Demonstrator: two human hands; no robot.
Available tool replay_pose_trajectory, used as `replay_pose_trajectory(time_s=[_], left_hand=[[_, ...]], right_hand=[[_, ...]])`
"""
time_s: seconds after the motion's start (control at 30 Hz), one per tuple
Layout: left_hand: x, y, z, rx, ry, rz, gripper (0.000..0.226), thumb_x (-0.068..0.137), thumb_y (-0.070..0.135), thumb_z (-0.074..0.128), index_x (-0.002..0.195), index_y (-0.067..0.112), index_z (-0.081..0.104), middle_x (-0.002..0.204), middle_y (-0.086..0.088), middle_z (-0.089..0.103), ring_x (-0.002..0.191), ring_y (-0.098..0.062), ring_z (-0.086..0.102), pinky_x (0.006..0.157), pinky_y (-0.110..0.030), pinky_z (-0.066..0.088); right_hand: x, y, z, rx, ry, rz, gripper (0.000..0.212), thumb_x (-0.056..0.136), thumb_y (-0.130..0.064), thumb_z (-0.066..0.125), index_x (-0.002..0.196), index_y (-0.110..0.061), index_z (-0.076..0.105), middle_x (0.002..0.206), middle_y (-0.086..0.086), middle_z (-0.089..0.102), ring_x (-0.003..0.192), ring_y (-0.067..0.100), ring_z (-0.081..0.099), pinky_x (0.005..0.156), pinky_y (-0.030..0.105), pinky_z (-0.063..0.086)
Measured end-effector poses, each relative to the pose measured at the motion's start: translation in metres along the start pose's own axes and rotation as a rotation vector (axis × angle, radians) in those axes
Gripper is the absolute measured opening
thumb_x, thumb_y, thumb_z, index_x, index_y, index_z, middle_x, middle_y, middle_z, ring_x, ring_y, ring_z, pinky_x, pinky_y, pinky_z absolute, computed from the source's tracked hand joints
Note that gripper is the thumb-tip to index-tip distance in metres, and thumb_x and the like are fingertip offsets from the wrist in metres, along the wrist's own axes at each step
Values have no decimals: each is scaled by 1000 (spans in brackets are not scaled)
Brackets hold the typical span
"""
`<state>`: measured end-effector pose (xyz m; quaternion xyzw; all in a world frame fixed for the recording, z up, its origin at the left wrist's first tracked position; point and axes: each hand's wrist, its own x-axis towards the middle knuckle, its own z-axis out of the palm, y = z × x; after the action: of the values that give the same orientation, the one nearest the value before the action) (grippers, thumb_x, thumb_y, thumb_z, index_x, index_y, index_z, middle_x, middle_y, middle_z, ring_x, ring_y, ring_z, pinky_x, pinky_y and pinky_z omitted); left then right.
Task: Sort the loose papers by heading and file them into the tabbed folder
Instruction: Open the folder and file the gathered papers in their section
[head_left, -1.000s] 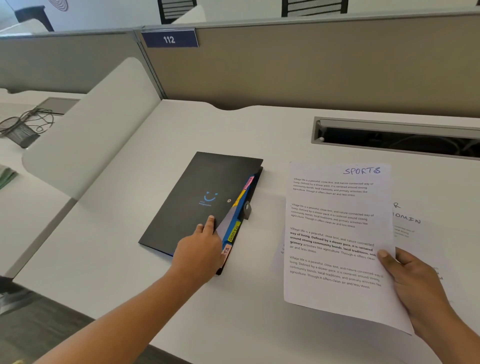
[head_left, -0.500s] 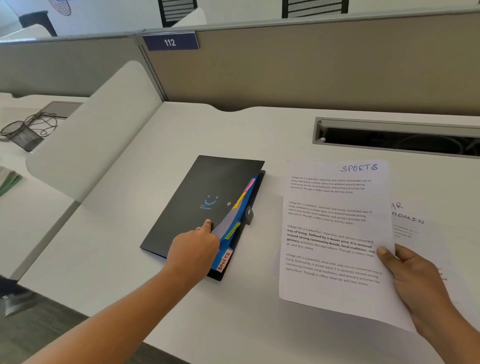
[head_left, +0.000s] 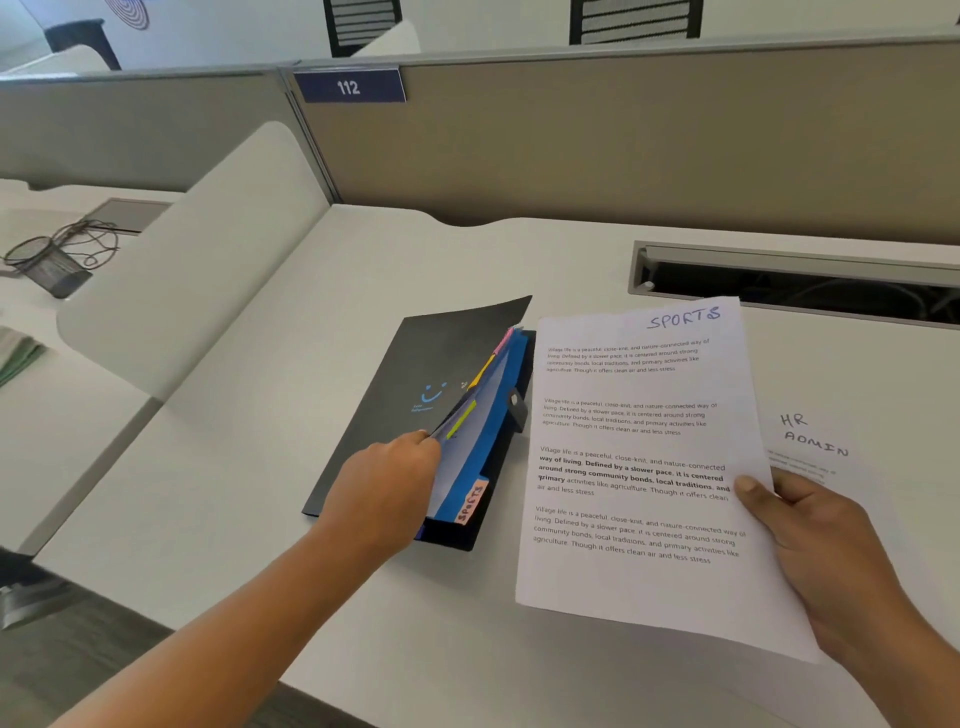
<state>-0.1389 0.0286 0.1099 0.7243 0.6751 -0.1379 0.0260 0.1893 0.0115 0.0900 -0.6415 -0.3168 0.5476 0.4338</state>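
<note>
- The tabbed folder lies on the white desk, just left of the held sheet; its long axis runs from near the desk's front edge diagonally away and to the right.
- Its black cover is raised along the right edge, so the blue dividers and the coloured tabs point right, toward the paper.
- The nearest tab, the SPORTS tab, is pink; the writing on the yellow-green, orange and pink tabs farther up is too small to read.
- The left hand pinches the cover's lifted edge with its fingertips; the fingers under the cover are hidden.
- The right hand holds the SPORTS sheet above the desk, thumb pressed on its right margin, fingers hidden behind it. The sheet stands lengthwise, heading at the far end.
- Another sheet, the HR ADMIN sheet, lies flat on the desk to the right, mostly covered by the held sheet and the hand; its body text is blurred.
</note>
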Motion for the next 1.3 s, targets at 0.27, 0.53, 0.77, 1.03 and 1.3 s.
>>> replay_pose_trajectory(time_s=[0.27,0.53,0.77,1.03,1.3], left_hand=[[2,6,6,-120,7,94,73,85,19,66,139,31,17,121,-2,59,100,-26,63,77,-34,55],[-1,14,-3,-262,58,-52,44,82,17,66,123,24,52,118,4,63,95,-20,62,65,-27,46],[-6,16,-7,-331,112,-55,29,85,14,57,113,24,57,113,5,65,82,-21,60,67,-30,54],[-12,29,-15,-364,232,-39,32,96,14,36,115,23,61,109,2,67,80,-21,55,63,-24,39],[-13,39,-15,-421,260,-57,38,93,11,37,118,25,62,109,3,68,82,-21,58,65,-29,46]], right_hand=[[0,-13,3,-83,12,-37,19,95,-9,59,97,-18,76,90,1,79,76,19,76,76,36,55],[6,-39,20,-114,-18,-72,19,97,-13,59,95,-19,77,90,0,79,83,25,76,86,48,58],[17,-52,47,-180,-27,-138,18,96,-15,61,90,-24,75,86,-4,78,79,20,76,82,44,60],[29,-66,79,-312,-38,-264,18,95,-17,60,88,-26,73,83,-10,75,73,13,72,61,25,53],[35,-63,111,-533,-27,-393,21,92,-21,57,91,-8,74,78,6,74,76,28,69,71,41,59]])
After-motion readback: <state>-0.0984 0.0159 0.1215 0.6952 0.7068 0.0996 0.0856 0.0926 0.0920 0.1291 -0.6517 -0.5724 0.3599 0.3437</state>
